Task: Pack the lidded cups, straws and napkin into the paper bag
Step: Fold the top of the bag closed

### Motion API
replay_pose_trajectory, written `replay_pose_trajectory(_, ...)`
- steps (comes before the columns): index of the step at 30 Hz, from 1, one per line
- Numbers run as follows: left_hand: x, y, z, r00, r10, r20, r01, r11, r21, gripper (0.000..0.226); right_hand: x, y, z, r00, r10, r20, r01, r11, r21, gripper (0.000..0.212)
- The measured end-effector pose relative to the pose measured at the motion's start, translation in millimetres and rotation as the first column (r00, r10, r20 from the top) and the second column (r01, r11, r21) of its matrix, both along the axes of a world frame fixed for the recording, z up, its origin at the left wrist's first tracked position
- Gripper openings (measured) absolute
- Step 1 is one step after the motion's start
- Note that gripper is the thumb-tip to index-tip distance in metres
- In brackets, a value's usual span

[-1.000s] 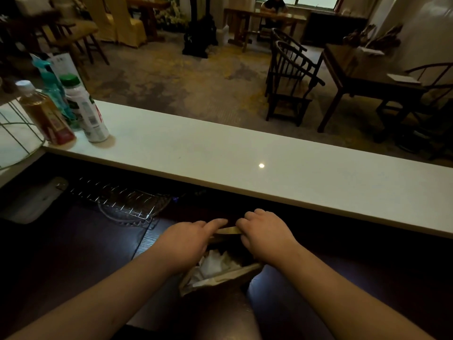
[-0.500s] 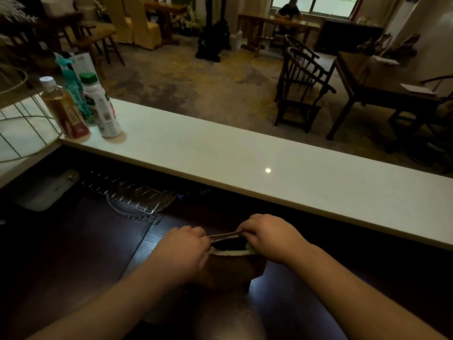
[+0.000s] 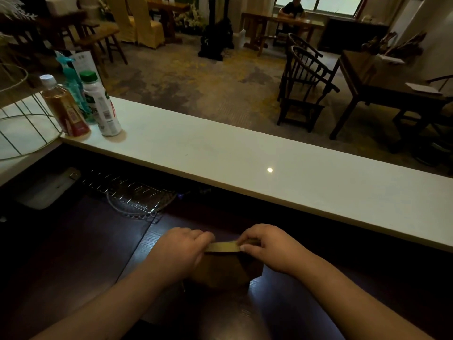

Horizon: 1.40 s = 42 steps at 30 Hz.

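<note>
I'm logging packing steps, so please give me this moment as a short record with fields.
surface: dark wooden worktop below a white counter ledge
bag: brown paper bag, top folded flat, contents hidden
left hand: left hand pinching the fold's left end
right hand: right hand pinching the fold's right end
bystanders: three bottles on the ledge, far left

bottles (image 3: pixel 81 106) (three) — counter (image 3: pixel 245 158), wire rack (image 3: pixel 127 192)

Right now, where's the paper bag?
The bag stands on the dark desk, bottom middle of the head view, its folded top pinched between the left hand and right hand.
</note>
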<state>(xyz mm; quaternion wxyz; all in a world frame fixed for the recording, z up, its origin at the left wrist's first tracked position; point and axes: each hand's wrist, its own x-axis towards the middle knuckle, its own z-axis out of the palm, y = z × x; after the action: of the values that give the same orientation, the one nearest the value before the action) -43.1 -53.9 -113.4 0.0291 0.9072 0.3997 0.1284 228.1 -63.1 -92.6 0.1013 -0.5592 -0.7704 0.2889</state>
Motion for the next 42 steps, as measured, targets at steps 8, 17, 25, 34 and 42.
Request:
replay_pose_trajectory(8,1,6,-3,0.999,0.031,-0.036,-0.035,0.993,-0.110,0.051,-1,7,-12,0.969,0.026,0.245,-0.050,0.994,0.093,0.016)
replay_pose_trajectory(17,-1,11,-4,0.937,0.119,-0.328,-0.145,0.988,-0.057,0.037,19,8,-13,0.948,0.025,0.318,-0.053,0.996,0.078,0.021)
replay_pose_trajectory(25,-17,14,-3,0.931,0.269,-0.247,-0.306,0.944,-0.127,0.036,31,-4,-19,0.949,0.052,0.311,-0.086,0.992,0.097,0.022)
replay_pose_trajectory(34,-22,25,14,0.977,0.204,-0.061,-0.212,0.948,-0.237,0.026,33,-23,-1,0.991,-0.044,0.128,0.020,0.983,0.181,0.020)
replay_pose_trajectory(42,4,85,168,0.993,0.071,0.090,-0.073,0.997,0.013,0.030,69,9,157,0.987,-0.147,0.068,0.111,0.921,0.373,0.009)
